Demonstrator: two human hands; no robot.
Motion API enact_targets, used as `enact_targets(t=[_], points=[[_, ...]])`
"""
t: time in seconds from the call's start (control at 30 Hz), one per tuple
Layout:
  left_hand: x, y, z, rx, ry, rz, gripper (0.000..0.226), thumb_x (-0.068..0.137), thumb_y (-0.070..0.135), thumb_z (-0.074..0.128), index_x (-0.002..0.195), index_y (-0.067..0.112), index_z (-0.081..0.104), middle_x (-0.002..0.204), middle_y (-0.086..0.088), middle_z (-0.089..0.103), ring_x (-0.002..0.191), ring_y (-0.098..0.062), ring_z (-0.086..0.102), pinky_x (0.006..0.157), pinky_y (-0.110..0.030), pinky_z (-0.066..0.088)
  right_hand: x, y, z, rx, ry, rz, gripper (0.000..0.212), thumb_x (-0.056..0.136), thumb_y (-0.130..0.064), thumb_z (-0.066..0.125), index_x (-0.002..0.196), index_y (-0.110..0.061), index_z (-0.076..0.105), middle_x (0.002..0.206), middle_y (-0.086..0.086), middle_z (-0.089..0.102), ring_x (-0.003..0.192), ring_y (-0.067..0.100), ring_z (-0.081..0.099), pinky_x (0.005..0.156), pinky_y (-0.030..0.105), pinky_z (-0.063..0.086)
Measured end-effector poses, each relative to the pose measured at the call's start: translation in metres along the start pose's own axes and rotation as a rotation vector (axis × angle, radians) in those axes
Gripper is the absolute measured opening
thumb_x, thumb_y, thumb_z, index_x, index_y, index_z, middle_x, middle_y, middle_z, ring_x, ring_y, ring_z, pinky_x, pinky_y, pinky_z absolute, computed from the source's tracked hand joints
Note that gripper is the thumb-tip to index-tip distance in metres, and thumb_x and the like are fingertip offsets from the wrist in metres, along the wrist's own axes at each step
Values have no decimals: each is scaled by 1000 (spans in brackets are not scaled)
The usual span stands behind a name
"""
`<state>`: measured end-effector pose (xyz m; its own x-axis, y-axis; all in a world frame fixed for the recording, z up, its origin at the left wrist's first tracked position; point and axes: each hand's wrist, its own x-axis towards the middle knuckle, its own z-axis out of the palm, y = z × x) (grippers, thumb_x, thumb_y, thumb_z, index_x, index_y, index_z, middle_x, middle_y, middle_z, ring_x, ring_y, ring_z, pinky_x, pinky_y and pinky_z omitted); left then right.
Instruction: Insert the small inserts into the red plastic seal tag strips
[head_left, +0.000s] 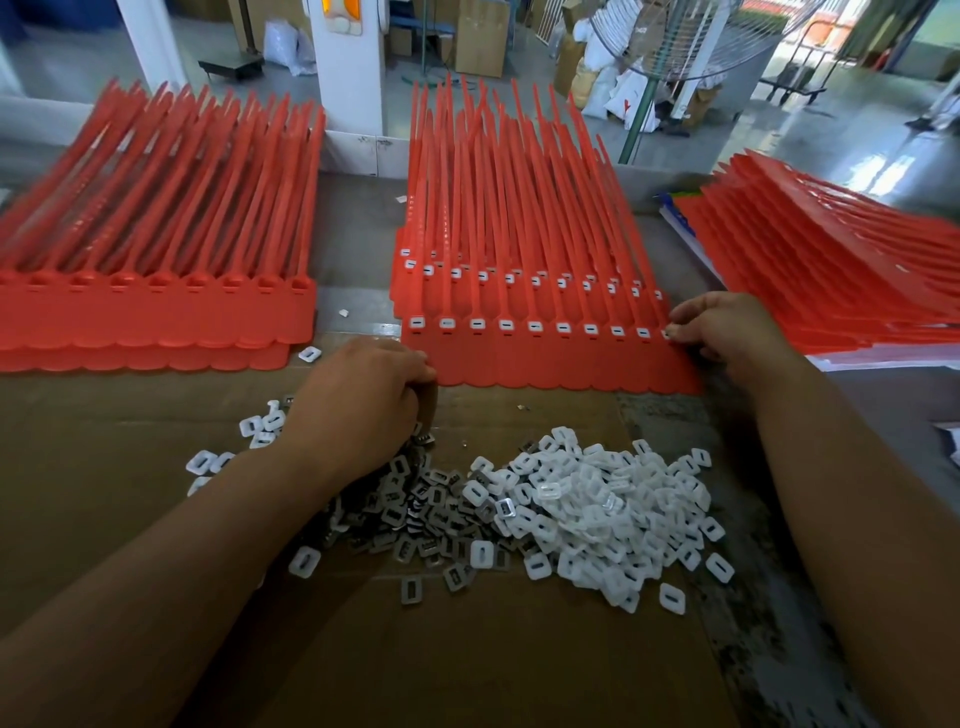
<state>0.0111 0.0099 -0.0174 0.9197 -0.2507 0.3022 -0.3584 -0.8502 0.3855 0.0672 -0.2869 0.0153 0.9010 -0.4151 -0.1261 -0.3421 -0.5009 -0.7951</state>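
Observation:
A red seal tag strip (545, 358) lies front and centre on a stack, with white inserts seated in a row of its sockets. My right hand (727, 327) pinches a small white insert at the strip's rightmost socket. My left hand (363, 395) rests curled at the strip's lower left corner, fingertips touching its edge; what its fingers hold is hidden. A heap of white inserts (613, 514) lies on the cardboard (467, 649) in front of me, with grey metal inserts (426, 514) heaped to its left.
A stack of red strips with bare sockets (156, 312) lies at the left, another stack (831, 270) at the right. Loose inserts (310, 354) lie scattered on the table. A white pillar (348, 67) and a standing fan (670, 41) are behind.

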Motion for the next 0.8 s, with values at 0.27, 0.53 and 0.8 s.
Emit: enact_targets(t=[0.27,0.53,0.8], points=[[0,0,-1,-9,0,-11,39,76,-4,50,105,13,68,119,-2,62,113,-20,53,93,-27,37,-12,4,-1,57,38,-34,28,86,9,48,110,3,61,114,20,61,90,20,53,74,23,44],[0,-3,-3,-132,-12,-75,37,79,-3,48,105,13,68,120,1,62,115,-15,52,97,-21,31,-41,17,-7,-165,68,-235,26,88,-5,55,113,-7,63,110,8,63,92,14,56,82,25,41],[-4,-3,-15,-210,89,-205,27,87,8,51,107,17,67,113,0,65,98,-6,56,82,-5,29,-80,27,-17,-302,70,-323,17,85,-16,62,101,-16,67,85,-11,55,73,-6,46,65,15,31]])
